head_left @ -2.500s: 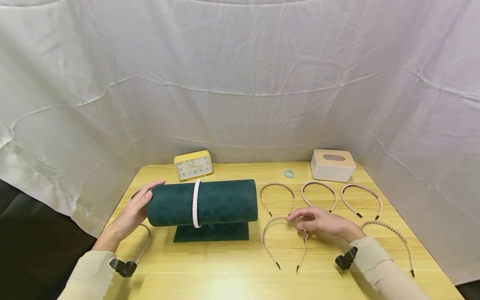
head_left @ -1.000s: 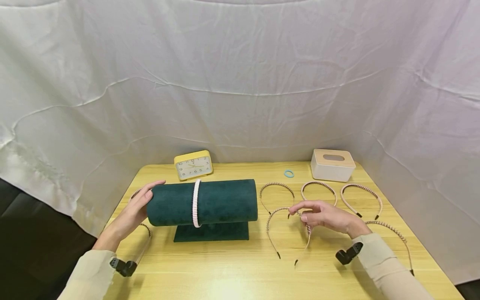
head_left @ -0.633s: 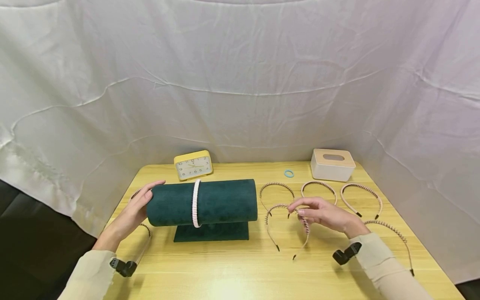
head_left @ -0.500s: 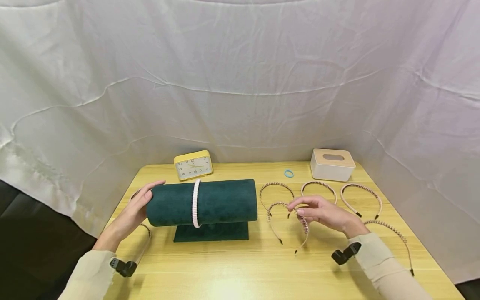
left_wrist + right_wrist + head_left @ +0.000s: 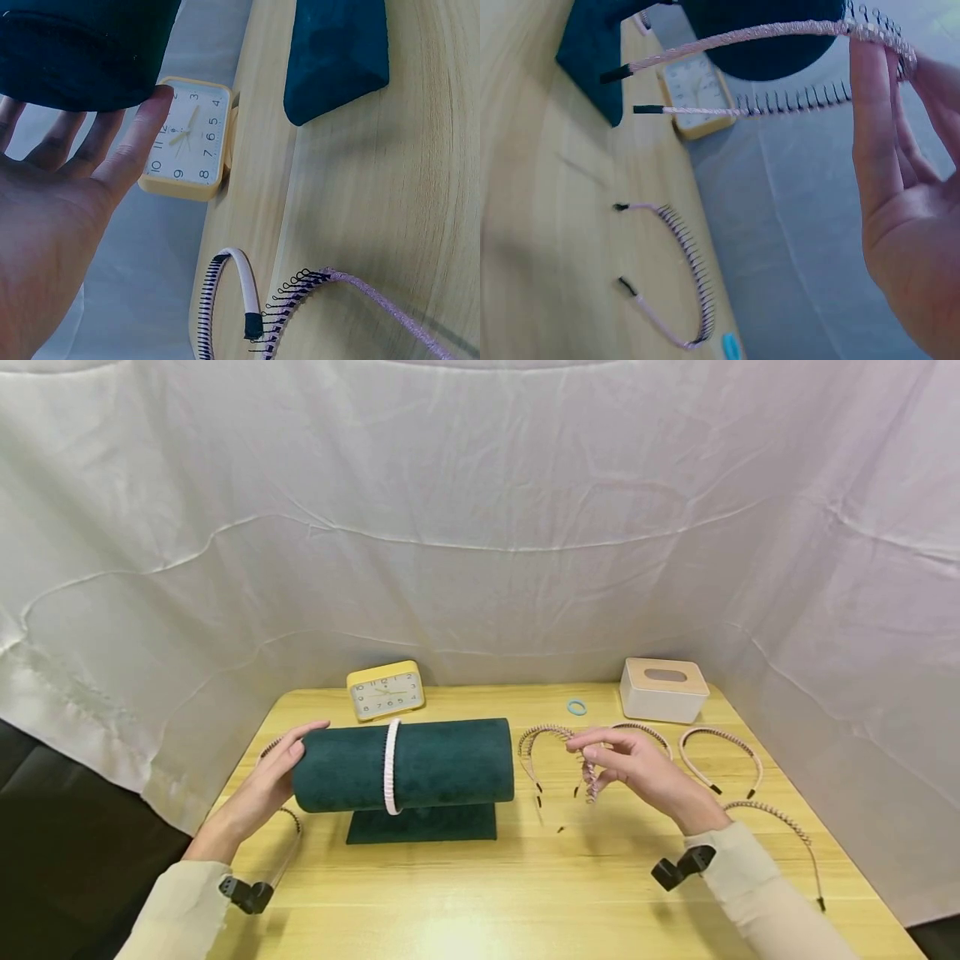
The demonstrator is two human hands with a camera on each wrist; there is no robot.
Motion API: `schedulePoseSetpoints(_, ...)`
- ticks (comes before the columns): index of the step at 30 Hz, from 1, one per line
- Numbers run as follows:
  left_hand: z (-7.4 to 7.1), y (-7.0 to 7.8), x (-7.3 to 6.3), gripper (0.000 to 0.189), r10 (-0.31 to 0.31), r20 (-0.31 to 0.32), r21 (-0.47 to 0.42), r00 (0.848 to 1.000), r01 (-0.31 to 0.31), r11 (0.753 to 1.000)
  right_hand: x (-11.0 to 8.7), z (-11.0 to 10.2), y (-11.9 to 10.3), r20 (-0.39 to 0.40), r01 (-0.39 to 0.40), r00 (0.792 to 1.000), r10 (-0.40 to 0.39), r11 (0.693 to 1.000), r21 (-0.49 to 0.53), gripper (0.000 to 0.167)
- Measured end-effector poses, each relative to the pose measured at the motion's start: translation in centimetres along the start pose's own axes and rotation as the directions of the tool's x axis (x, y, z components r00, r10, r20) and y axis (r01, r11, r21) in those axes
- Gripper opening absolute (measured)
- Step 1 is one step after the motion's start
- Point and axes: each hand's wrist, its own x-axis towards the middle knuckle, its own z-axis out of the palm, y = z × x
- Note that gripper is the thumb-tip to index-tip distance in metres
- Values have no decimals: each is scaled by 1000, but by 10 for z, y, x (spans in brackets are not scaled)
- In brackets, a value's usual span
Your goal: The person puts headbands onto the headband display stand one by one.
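Note:
My left hand (image 5: pixel 262 781) rests on the left end of a dark green velvet display roll (image 5: pixel 453 764), fingers reaching along its far side and fairly straight. In the left wrist view the fingertips disappear behind the roll's end. One pale pink headband (image 5: pixel 389 768) sits over the roll, left of its middle. Right of the roll, my right hand (image 5: pixel 637 768) pinches another pink toothed headband (image 5: pixel 780 31) between thumb and fingers, raised above the table. Its two black-tipped ends point toward the roll in the right wrist view. From the head, it overlaps a headband (image 5: pixel 521 747) lying behind.
More headbands lie on the wooden table (image 5: pixel 420 893): one at far right (image 5: pixel 806 839), others at the back right (image 5: pixel 757 760), and some by the left arm (image 5: pixel 296 827). A yellow clock (image 5: pixel 386 692), blue ring (image 5: pixel 577 707) and tissue box (image 5: pixel 664 692) stand behind.
My right hand has lifted a headband off the table, moved it up and slightly left, and turned it more edge-on. The left hand and the roll stay in place.

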Motion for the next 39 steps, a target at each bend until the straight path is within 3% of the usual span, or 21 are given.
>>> schedulePoseSetpoints(6,0,0,0,51,1,-3,-3,1000,-1,1000,13,11,-13,-94,13,995,-12,1000,5,24)
schedulePoseSetpoints(14,1,3,1,50,1,-6,-8,1000,-1,1000,30,26,-25,-130,65,989,-67,998,-18,27)
schedulePoseSetpoints(19,1,2,0,50,-5,-7,-3,1000,5,1000,39,38,-32,-121,121,985,-126,992,-45,30)
schedulePoseSetpoints(26,0,1,1,50,-8,-11,1,1000,8,1000,49,56,-37,-103,148,983,-150,989,-31,34)
schedulePoseSetpoints(34,1,3,1,50,-9,-10,-4,1000,9,1000,55,75,-36,-27,139,990,-139,990,-19,35)
schedulePoseSetpoints(39,2,4,1,50,-17,-14,5,1000,17,1000,56,85,-36,-19,100,995,-101,995,-29,33)
